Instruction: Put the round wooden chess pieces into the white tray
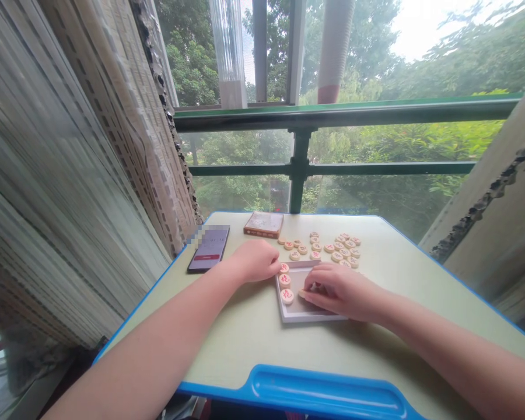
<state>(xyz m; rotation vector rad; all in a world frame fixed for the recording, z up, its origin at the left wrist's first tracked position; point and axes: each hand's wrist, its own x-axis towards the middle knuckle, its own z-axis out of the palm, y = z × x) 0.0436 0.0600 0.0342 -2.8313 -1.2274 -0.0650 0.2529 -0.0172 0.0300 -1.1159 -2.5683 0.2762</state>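
Note:
A shallow white tray (308,318) lies on the table, with a column of three round Chinese chess pieces (287,296) marked in red along its left side. Over the tray, my right hand (339,289) pinches another wooden Chinese chess piece (303,293) at its fingertips; the fingers partly cover more pieces beneath. My left hand (258,261) is curled closed at the tray's upper left corner, its fingertips beside the top red piece. Whether anything sits inside those fingers is hidden.
Several loose chess pieces (344,252) lie scattered behind the tray. A flat brown box (263,224) stands at the back, and a phone (209,249) lies at the left. The table has a blue edge with a molded groove (328,396) in front. Curtains hang on both sides.

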